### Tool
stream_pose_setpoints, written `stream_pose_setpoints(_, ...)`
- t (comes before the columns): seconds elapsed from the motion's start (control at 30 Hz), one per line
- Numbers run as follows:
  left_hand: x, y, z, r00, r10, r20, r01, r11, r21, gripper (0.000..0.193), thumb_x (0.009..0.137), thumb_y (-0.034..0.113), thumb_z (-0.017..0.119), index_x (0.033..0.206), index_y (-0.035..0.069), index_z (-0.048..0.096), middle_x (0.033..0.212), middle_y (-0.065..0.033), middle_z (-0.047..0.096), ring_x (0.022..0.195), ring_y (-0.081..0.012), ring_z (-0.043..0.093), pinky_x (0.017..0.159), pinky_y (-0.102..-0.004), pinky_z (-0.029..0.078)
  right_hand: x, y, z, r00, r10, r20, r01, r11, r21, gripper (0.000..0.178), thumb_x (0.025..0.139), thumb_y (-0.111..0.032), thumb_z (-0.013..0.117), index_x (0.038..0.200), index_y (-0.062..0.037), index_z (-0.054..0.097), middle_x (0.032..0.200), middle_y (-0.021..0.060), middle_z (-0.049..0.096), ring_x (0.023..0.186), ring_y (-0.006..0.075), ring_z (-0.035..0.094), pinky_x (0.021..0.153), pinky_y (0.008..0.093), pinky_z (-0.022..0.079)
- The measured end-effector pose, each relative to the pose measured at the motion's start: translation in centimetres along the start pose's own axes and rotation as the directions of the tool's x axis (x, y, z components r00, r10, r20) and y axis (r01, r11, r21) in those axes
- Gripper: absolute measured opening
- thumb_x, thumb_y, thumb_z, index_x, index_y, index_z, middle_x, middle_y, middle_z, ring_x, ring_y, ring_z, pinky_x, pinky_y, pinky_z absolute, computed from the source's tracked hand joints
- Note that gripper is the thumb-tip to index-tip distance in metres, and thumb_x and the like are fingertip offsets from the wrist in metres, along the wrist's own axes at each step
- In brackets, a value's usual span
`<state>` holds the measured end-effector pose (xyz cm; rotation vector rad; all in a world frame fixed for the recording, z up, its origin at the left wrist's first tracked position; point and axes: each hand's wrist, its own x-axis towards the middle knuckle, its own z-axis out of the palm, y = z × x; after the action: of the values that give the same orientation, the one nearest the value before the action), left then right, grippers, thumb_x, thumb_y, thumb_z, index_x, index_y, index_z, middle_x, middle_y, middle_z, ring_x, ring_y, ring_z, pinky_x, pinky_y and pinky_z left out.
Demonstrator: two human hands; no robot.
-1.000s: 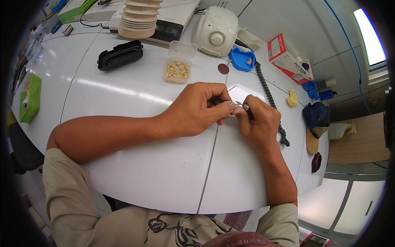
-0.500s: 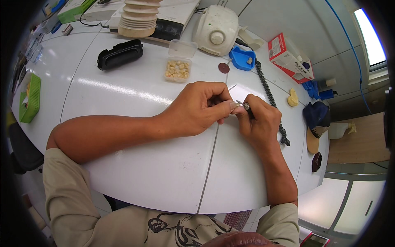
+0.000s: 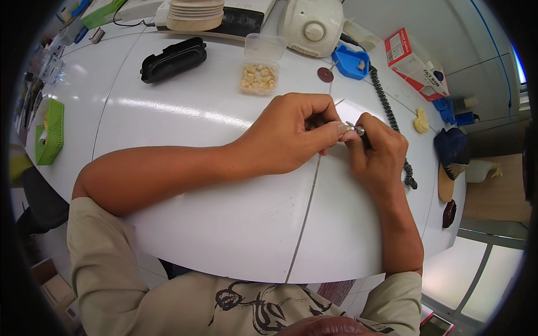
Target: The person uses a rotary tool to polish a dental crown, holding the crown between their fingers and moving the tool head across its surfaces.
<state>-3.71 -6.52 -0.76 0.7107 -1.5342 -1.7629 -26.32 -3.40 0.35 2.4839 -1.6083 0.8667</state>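
Note:
Over the white table, my left hand [image 3: 302,131] is closed in a pinch, thumb against fingertips. What it pinches is too small and too covered to make out. Pressed close to it, my right hand [image 3: 381,148] is wrapped around a rotary handpiece [image 3: 360,131]. Only its round metal nose and a thin bit show beside my left thumb. A black coiled cord [image 3: 386,101] runs behind my right hand. Beyond my hands sits a small clear box [image 3: 259,88] of cream-coloured tooth-shaped pieces, its lid raised. Near it are a dark red disc [image 3: 325,74] and a blue tray [image 3: 349,61] holding a small piece.
A white control box with a knob [image 3: 314,33] stands at the back. Left of it lie a black case [image 3: 174,60] and a green basket [image 3: 51,131]. On the right are a red and white carton [image 3: 414,64], a yellowish lump [image 3: 421,120] and a dark blue cap [image 3: 453,148].
The whole view has shifted, so table and hands appear farther right and slightly higher. My hands stay together in nearly the same grip.

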Motion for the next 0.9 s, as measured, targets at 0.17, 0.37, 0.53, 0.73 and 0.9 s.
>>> stream_pose_setpoints(0.17,0.26,0.31,0.04,1.0,0.003,-0.006,-0.003,0.998,0.057,0.021,0.108,0.021,0.07,0.101,0.002,0.07,0.087,0.0004,0.069,0.081,-0.0052,0.064,0.076,-0.0248,0.053,0.01,-0.03,-0.37,1.0,0.022,0.004,-0.022,1.0,-0.003,0.046,0.093,-0.04,0.085,0.079,-0.0068,0.056,0.063,0.0077,0.053,0.052,0.0266,0.051,0.05,0.037,0.041)
stream_pose_setpoints(0.37,0.04,0.21,-0.1,1.0,-0.009,0.004,0.009,0.997,0.072,0.02,0.109,0.02,0.069,0.102,0.001,0.07,0.089,-0.0005,0.07,0.083,-0.0067,0.066,0.076,-0.0261,0.055,0.04,-0.1,0.06,1.0,0.019,-0.024,-0.019,1.0,-0.004,0.047,0.093,-0.04,0.086,0.078,-0.007,0.056,0.062,0.0064,0.052,0.052,0.0254,0.049,0.05,0.0362,0.04)
stream_pose_setpoints(0.53,0.19,-0.15,0.05,1.0,0.022,-0.017,-0.02,0.998,0.067,0.02,0.109,0.019,0.069,0.102,0.0,0.07,0.092,-0.0023,0.07,0.083,-0.0081,0.066,0.078,-0.0267,0.056,-0.16,-0.19,0.05,0.999,0.02,-0.049,-0.02,1.0,-0.009,0.045,0.092,-0.038,0.088,0.078,-0.0077,0.057,0.062,0.0062,0.053,0.053,0.0247,0.049,0.05,0.036,0.039)
stream_pose_setpoints(0.73,0.03,0.3,-0.01,0.999,-0.026,-0.03,0.029,0.996,0.086,0.018,0.108,0.018,0.069,0.102,0.0,0.07,0.092,-0.0019,0.07,0.083,-0.008,0.066,0.078,-0.0268,0.056,-0.18,-0.01,0.17,0.999,0.014,-0.033,-0.015,1.0,-0.013,0.046,0.09,-0.038,0.089,0.078,-0.0079,0.057,0.062,0.0064,0.052,0.053,0.0249,0.049,0.05,0.0364,0.04)
stream_pose_setpoints(0.9,0.04,0.49,0.15,0.999,-0.033,-0.015,0.034,0.996,0.081,0.019,0.109,0.019,0.069,0.103,0.001,0.069,0.091,-0.0019,0.07,0.084,-0.0077,0.065,0.079,-0.0268,0.055,-0.11,-0.08,0.03,0.999,0.009,-0.049,-0.009,1.0,-0.004,0.047,0.089,-0.039,0.089,0.077,-0.0078,0.056,0.062,0.0064,0.051,0.052,0.0251,0.049,0.049,0.0363,0.039)
